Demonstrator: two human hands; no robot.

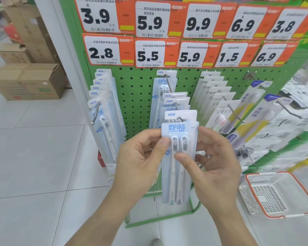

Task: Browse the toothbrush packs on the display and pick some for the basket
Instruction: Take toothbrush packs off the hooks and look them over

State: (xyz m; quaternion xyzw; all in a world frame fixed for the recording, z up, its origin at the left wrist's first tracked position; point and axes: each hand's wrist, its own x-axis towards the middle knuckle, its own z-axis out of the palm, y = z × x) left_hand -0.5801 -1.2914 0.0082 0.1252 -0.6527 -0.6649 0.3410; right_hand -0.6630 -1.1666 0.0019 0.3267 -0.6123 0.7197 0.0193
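A pale blue twin toothbrush pack (178,132) stands upright in front of the green pegboard display (135,96). My left hand (140,157) pinches its left edge with the thumb on the front. My right hand (215,160) grips the right side, its thumb across the brush necks. Behind it, more of the same packs (174,102) hang on the middle hook. On the floor at the lower right sits a white basket (277,194) with an orange rim, and I see nothing in it.
Other toothbrush packs hang on the left hook (103,103) and the right hooks (219,96). Price tags (149,54) line the top of the board. Cardboard boxes (28,80) stand on the tiled floor at the left. White packaged goods (292,121) fill the shelf at the right.
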